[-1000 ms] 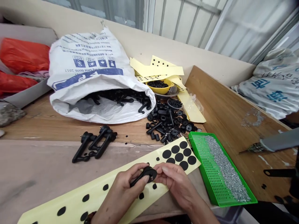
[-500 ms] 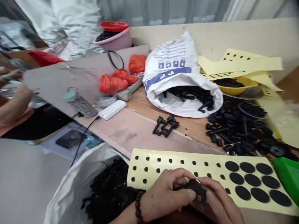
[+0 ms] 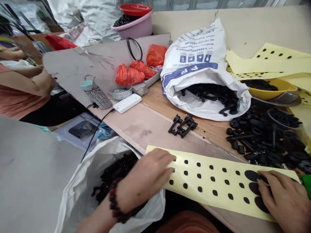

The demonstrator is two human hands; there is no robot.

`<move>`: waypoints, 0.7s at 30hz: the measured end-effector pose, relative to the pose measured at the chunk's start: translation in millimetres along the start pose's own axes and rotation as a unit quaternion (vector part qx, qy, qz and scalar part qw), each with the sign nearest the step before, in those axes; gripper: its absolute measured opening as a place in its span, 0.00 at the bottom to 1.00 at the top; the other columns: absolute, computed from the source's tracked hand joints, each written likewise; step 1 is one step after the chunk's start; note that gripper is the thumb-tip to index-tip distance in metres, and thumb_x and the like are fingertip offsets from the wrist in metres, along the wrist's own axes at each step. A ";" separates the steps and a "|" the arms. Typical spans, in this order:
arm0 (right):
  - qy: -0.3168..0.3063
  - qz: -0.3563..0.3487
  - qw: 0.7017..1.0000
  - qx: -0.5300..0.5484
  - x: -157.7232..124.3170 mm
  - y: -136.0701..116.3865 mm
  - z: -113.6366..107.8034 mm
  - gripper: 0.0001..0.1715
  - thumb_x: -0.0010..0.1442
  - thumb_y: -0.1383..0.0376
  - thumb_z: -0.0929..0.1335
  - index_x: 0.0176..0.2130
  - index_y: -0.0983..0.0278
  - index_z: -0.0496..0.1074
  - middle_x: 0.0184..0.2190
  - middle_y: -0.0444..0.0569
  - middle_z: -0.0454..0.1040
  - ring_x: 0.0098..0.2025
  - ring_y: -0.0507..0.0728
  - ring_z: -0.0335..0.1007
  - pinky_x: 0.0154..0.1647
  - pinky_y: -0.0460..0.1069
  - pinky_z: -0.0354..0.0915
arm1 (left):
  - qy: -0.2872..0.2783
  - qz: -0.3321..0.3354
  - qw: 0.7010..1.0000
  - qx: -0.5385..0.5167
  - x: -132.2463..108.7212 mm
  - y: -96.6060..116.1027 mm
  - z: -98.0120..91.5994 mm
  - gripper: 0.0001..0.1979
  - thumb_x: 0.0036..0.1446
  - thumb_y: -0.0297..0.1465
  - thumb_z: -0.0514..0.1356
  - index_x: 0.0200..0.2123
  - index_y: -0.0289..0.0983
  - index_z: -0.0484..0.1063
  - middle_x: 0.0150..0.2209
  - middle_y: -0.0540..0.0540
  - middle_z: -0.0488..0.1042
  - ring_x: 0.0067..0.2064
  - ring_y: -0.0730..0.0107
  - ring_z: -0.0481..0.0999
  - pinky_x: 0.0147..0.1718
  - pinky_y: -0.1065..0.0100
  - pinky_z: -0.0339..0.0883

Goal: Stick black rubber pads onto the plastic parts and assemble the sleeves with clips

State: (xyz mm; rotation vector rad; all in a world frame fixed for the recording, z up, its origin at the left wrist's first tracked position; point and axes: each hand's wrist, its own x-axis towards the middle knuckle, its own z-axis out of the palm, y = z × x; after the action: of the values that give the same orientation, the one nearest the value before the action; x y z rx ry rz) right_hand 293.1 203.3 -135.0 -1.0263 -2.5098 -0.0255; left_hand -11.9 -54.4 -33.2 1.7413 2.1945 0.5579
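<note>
A yellow sheet of black stickers lies along the table's front edge, with rows of small dots and larger round ones at its right end. Above its left end is my left hand, a dark beaded bracelet on the wrist, fingertips bent towards the small dots and slightly apart. Nothing shows between them. My right hand rests on the right end, fingers spread over the large black circles and partly covering them. Beyond the sheet, several black plastic lever-like parts lie grouped on the table.
An open white sack of black parts stands at front left. Another printed sack spills black parts. Loose black parts heap at right beside a yellow bowl. A white power bank trails a cable. Another person's arm is at left.
My hands have separated. The black piece they held between them is out of sight. My left hand moved to the sheet's left part, my right hand onto the large circles.
</note>
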 end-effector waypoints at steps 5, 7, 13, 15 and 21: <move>0.028 -0.099 0.992 -0.076 0.6 -28.7 -6.1 0.14 0.58 0.62 0.58 0.39 0.65 0.68 0.38 0.63 0.70 0.38 0.67 0.65 0.37 0.61 0.63 | -0.064 0.181 0.981 -0.002 53.8 54.0 45.0 0.08 0.60 0.29 0.53 0.41 0.38 0.69 0.46 0.44 0.70 0.49 0.63 0.66 0.49 0.64 0.62; 0.022 -0.063 0.996 -0.062 -1.1 -36.9 -9.2 0.12 0.59 0.65 0.59 0.40 0.65 0.67 0.40 0.60 0.68 0.40 0.65 0.64 0.39 0.59 0.64 | -0.075 0.208 0.975 0.016 68.5 69.6 63.9 0.06 0.58 0.31 0.55 0.40 0.39 0.68 0.48 0.45 0.69 0.50 0.62 0.66 0.48 0.62 0.63; -0.017 0.014 1.000 0.010 -7.0 -44.1 -14.5 0.09 0.59 0.70 0.61 0.41 0.62 0.64 0.44 0.54 0.66 0.44 0.61 0.62 0.41 0.55 0.64 | -0.074 0.264 0.961 0.044 105.8 89.2 106.7 0.09 0.57 0.31 0.56 0.43 0.39 0.68 0.50 0.43 0.69 0.50 0.55 0.66 0.45 0.54 0.63; -0.021 0.044 0.998 0.028 -7.3 -48.4 -17.5 0.10 0.58 0.71 0.61 0.42 0.62 0.63 0.44 0.53 0.66 0.44 0.61 0.61 0.41 0.55 0.64 | -0.068 0.266 0.959 0.068 113.9 92.4 112.6 0.11 0.58 0.31 0.55 0.45 0.40 0.68 0.50 0.43 0.69 0.50 0.55 0.66 0.43 0.54 0.64; -0.040 0.080 0.994 0.059 -2.0 -61.1 -23.3 0.11 0.56 0.75 0.60 0.36 0.62 0.64 0.43 0.53 0.66 0.43 0.61 0.61 0.41 0.56 0.62 | -0.045 0.252 0.957 0.135 121.6 105.0 121.2 0.14 0.60 0.34 0.53 0.48 0.40 0.65 0.50 0.41 0.68 0.46 0.51 0.67 0.37 0.49 0.64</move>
State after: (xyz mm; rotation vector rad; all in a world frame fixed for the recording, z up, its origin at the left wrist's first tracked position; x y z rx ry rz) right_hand 262.1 153.5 -106.0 -1.1971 -2.4580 0.2136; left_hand 105.0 99.4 -89.4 2.4422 1.8254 0.2802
